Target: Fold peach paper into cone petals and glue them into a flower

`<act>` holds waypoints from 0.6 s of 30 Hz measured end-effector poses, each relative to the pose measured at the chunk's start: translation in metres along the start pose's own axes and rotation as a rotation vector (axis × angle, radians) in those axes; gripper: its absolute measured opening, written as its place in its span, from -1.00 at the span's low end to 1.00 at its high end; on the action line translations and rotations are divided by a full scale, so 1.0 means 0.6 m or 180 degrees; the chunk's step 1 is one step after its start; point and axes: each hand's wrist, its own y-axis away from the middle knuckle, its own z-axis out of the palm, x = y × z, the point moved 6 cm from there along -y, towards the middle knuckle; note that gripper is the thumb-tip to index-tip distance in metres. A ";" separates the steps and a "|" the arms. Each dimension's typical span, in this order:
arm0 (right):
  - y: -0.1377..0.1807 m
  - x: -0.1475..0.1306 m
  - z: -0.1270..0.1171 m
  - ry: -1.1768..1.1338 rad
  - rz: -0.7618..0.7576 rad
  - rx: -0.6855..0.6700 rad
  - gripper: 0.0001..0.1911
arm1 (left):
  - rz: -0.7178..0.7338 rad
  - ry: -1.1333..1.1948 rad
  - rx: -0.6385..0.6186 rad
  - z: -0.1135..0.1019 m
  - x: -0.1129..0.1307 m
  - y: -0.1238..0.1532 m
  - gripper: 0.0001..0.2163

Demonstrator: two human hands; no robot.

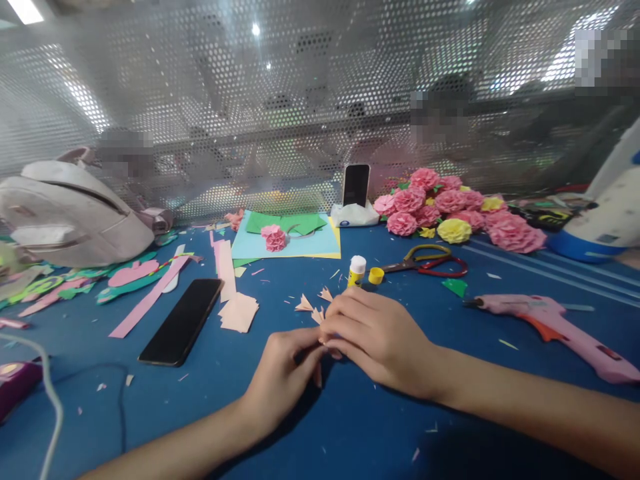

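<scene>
My left hand [287, 373] and my right hand [375, 337] meet at the middle of the blue table, fingertips pinched together. Whatever lies between those fingers is covered by the right hand. Just beyond them are a few small folded peach paper pieces [304, 304] with pointed, fanned ends. An uncapped glue stick [357, 272] stands upright behind my right hand, its yellow cap [376, 275] beside it. To the left lies a small stack of cut peach paper [240, 312], below a peach paper strip [227, 270].
A black phone [183, 323] lies left, a pink glue gun [545, 323] right. Red-and-yellow-handled scissors [425, 260] rest behind the glue stick. Pink paper flowers [425, 200], coloured sheets [287, 247], a propped phone [356, 185] and a backpack [75, 213] line the perforated metal screen [300, 87].
</scene>
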 end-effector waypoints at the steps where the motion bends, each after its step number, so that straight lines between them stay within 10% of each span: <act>1: -0.001 0.009 0.001 -0.0187 0.0228 -0.0048 -0.87 | -0.0121 0.0191 -0.0096 0.003 -0.004 -0.003 -0.77; 8: 0.001 0.067 0.019 -0.1721 0.1697 -0.0399 -0.88 | -0.0512 0.1227 -0.0767 0.017 -0.012 -0.014 -0.69; 18: 0.003 0.057 0.016 -0.1582 0.1607 -0.0168 -0.90 | -0.0575 0.1405 -0.0792 0.017 -0.018 -0.015 -0.70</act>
